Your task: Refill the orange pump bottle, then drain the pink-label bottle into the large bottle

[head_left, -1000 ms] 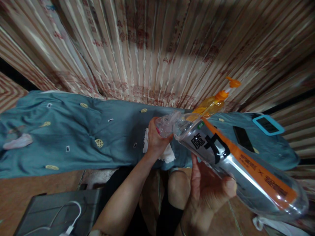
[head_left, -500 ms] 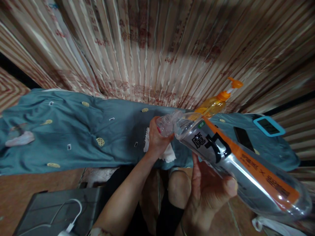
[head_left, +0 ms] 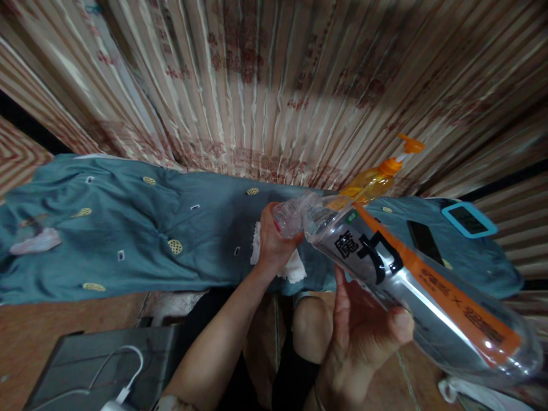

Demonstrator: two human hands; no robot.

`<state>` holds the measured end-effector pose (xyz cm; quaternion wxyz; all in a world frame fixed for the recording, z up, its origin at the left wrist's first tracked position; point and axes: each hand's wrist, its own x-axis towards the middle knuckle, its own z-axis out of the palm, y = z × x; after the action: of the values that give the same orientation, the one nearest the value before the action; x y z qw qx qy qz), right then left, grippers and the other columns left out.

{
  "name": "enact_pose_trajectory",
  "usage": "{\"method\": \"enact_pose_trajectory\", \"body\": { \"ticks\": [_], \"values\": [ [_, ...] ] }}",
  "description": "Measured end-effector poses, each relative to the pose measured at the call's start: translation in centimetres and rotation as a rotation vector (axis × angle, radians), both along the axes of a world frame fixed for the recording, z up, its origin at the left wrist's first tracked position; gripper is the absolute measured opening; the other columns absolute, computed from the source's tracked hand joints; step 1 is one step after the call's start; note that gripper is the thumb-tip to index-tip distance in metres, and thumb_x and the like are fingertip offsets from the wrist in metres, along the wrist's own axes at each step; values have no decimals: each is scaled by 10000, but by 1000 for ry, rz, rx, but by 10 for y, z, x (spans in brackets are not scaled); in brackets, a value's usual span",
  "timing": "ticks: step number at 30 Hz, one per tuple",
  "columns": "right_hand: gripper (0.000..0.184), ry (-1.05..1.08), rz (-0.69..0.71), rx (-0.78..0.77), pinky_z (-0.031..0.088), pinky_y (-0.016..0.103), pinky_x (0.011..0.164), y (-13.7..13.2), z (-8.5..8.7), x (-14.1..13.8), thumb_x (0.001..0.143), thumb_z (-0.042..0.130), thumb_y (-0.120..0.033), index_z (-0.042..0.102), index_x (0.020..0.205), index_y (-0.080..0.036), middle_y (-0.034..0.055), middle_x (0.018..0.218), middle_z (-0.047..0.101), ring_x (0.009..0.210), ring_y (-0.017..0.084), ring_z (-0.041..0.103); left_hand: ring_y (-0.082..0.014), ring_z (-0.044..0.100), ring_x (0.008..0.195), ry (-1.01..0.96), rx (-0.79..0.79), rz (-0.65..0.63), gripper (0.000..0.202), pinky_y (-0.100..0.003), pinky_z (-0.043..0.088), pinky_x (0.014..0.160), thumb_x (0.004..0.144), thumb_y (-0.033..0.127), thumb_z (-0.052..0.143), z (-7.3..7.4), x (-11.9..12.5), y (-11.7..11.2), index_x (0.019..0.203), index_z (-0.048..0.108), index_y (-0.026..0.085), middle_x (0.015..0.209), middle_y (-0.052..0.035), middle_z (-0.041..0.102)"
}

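My right hand point(head_left: 363, 334) is closed around the underside of a large clear plastic bottle point(head_left: 428, 331) with a silver and orange label. The bottle tilts, its neck pointing down and to the left. Its mouth meets a small clear plastic bottle point(head_left: 287, 218), which my left hand point(head_left: 274, 245) grips with wrapped fingers. Whether liquid passes between them I cannot tell. Beneath my left hand, a white scalloped cloth point(head_left: 294, 269) lies on the table. Just behind the large bottle stands a yellow pump bottle point(head_left: 370, 182) with an orange pump head, partly hidden.
A teal patterned cloth point(head_left: 214, 228) covers the long narrow table. To the right lie a dark phone point(head_left: 424, 242) and a blue-framed device point(head_left: 470, 220). A pale pinkish item point(head_left: 36, 242) is at far left. Pleated curtains point(head_left: 274, 85) hang behind. A grey box point(head_left: 64, 365) bears a white cable.
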<state>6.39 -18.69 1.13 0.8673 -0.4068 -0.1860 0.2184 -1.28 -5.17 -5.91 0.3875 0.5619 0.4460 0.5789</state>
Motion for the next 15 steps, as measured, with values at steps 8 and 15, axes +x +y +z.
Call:
{"method": "enact_pose_trajectory", "body": {
  "ticks": [8, 15],
  "values": [
    [639, 0, 3, -4, 695, 361, 950, 2, -1, -1, 686, 939, -505, 788, 1285, -341, -45, 1281, 800, 1188, 208, 769, -313, 711, 1228, 8, 6, 10, 784, -474, 575, 1093, 615, 246, 943, -1, 0, 1, 1296, 555, 229, 1261, -93, 708],
    [723, 38, -66, -44, 693, 363, 897, 3, -8, -2, 665, 891, -527, 757, 1347, -326, -38, 1311, 780, 1111, 207, 775, -320, 720, 1212, 14, -37, 8, 830, -461, 573, 1084, 570, 259, 971, -1, -3, 2, 1291, 559, 241, 1248, -86, 717]
  ]
}}
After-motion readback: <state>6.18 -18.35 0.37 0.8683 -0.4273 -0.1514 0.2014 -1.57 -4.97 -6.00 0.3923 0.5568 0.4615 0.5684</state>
